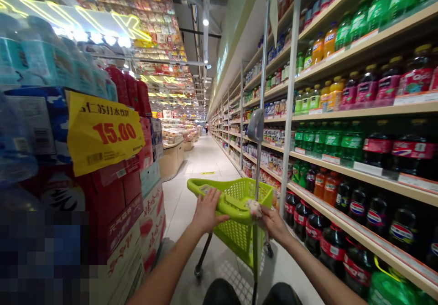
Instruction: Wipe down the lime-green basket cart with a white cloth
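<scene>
A lime-green shopping cart with a perforated basket stands before me, its wheels on the tiled floor. My left hand lies over the left part of the cart's handle, fingers across the top and thumb below. At the handle's right end, my right hand pinches a crumpled pale cloth against the bar. A thin metal pole rises from the cart near this hand, with a grey fitting partway up. Part of the right fingers is hidden behind the cloth.
Shelves of bottled drinks run along the right, close to the cart. Stacked drink cartons with a yellow price sign stand at the left. A tiled aisle stretches ahead past display bins; a distant person is there.
</scene>
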Demonstrator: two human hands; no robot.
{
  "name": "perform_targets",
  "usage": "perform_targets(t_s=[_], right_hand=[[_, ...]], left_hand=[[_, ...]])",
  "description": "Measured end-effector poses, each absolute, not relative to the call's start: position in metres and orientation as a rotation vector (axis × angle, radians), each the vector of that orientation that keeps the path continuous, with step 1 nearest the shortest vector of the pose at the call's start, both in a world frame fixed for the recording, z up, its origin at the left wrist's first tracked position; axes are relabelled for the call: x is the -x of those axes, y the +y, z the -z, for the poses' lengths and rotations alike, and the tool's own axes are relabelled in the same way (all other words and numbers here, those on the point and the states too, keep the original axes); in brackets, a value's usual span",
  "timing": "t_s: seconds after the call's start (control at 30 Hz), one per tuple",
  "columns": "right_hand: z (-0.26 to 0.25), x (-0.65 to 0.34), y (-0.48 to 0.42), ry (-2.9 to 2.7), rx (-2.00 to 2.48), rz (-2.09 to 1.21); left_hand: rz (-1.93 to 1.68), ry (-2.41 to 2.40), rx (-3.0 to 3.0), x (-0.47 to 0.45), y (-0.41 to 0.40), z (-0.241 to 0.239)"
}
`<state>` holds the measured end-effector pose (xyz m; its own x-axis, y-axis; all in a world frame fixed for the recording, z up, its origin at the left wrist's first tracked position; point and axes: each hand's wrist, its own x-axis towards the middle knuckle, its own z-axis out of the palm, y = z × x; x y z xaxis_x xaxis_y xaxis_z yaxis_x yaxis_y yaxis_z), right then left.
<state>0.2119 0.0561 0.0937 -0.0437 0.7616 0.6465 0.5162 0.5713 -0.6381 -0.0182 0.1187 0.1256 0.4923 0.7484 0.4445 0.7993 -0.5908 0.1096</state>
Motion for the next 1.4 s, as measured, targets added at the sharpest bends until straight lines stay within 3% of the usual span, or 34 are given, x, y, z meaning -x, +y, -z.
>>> perform_targets(t_s=[0.2,0.33,0.5,0.73,1.2,1.3,1.4], right_hand=[[-0.079,-0.193,0.051,-1.393,1.346,0.158],[-0.079,-0.194,0.05,-1.672,1.354,0.385],[-0.085,-0.204,0.068,-1.538,1.489,0.465],[-0.076,-0.194,0.088,-1.706,1.343,0.558],[-0.109,-0.184,0.103,-1.683,1.491,0.277],[-0.119,-0.182,0.105,-1.66,1.503,0.219],[-0.131,-0.166,0.106,-1.65,1.415,-0.075]], left_hand=[[0.677,-1.516,2.495,-0.014,0.115,-0.109],[0.687,-1.408,2.551,-0.028,0.109,-0.111],[0.586,-1.614,2.569,-0.013,0.128,-0.122],[0.617,-1.517,2.602,-0.02,0.12,-0.113],[0.631,-1.518,2.665,-0.019,0.109,-0.119],[0.78,-1.542,2.68,-0.023,0.107,-0.126],[0.98,-1.358,2.757,-0.036,0.109,-0.134]])
